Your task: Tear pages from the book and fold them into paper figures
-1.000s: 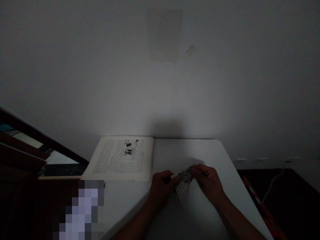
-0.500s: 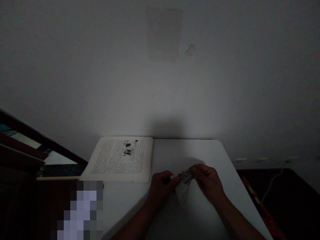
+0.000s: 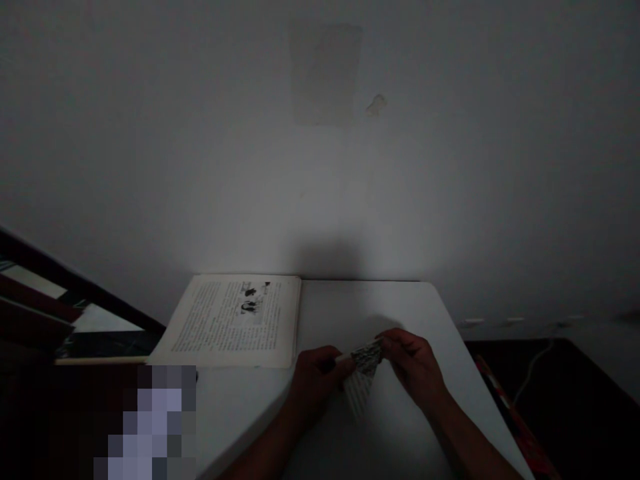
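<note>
A small folded piece of printed paper is held between my two hands above the white table. It narrows to a point at the bottom, with a dark printed patch near its top. My left hand pinches its left edge between thumb and fingers. At the upper right corner, my right hand grips the paper with its fingertips. Part of each edge is covered by the fingers, and the dim light blurs the fine folds.
A printed book or stack of pages lies at the table's back left. The pale wall rises directly behind. At right, a white cable hangs over a dark area. A pixelated patch hides the lower left.
The whole view has shifted slightly, so table and book sit a little further left. Both hands keep their hold on the paper, whose lower part now looks tilted slightly differently.
</note>
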A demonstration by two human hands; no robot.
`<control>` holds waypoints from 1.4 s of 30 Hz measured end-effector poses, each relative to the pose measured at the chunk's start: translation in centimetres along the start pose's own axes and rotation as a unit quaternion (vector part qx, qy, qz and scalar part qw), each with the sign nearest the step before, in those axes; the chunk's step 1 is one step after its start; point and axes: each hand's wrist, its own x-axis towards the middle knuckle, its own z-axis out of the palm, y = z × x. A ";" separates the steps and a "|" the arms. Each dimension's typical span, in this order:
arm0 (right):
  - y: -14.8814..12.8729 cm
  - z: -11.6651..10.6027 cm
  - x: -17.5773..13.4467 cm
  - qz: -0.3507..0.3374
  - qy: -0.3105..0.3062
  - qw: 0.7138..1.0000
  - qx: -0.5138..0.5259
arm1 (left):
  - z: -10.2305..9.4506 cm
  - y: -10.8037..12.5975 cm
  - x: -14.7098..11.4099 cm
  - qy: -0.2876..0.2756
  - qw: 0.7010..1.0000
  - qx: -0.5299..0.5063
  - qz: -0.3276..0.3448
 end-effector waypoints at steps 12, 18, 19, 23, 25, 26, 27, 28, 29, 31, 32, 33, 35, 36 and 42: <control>-0.4 0.1 0.0 -0.017 0.017 0.998 -0.056 | 0.0 -0.2 -0.2 0.011 0.994 0.100 0.031; -1.3 0.5 -0.1 -0.014 0.017 0.995 -0.101 | -0.4 0.4 -0.3 0.004 0.986 0.154 0.065; -1.4 0.6 -0.1 -0.012 0.020 0.994 -0.106 | -0.5 0.6 -0.3 0.002 0.986 0.152 0.065; -1.3 0.6 0.0 -0.007 0.033 0.991 -0.126 | -0.6 0.9 0.0 0.038 0.986 0.150 0.064; -1.1 0.5 0.0 -0.004 0.037 0.989 -0.146 | -0.6 0.8 0.0 0.069 0.981 0.168 0.064; -0.9 0.4 0.0 0.000 0.043 0.986 -0.160 | -0.6 0.7 0.0 0.081 0.978 0.182 0.065; -0.8 0.4 0.1 0.004 0.050 0.983 -0.177 | -0.6 0.6 0.0 0.091 0.973 0.199 0.069; -0.7 0.4 0.1 0.008 0.057 0.979 -0.198 | -0.6 0.5 0.0 0.097 0.968 0.220 0.076; -0.6 0.3 0.1 0.004 0.064 0.973 -0.220 | -0.6 0.4 0.0 0.100 0.961 0.242 0.086; -0.5 0.3 0.2 -0.026 0.070 0.961 -0.265 | -0.6 0.1 0.0 0.104 0.945 0.292 0.109; -0.5 0.2 0.2 -0.050 0.066 0.954 -0.288 | -0.6 0.0 0.0 0.104 0.935 0.317 0.119; -0.5 0.2 0.2 -0.077 0.055 0.945 -0.312 | -0.6 -0.1 0.0 0.102 0.926 0.341 0.127; -0.4 0.2 0.3 -0.133 0.015 0.921 -0.367 | -0.6 -0.2 0.0 0.094 0.906 0.389 0.141; -0.4 0.2 0.3 -0.157 -0.010 0.904 -0.397 | -0.6 -0.3 0.0 0.090 0.894 0.414 0.149; -0.7 0.8 0.4 -0.213 -0.096 0.829 -0.509 | -0.6 -0.7 0.0 0.086 0.829 0.514 0.204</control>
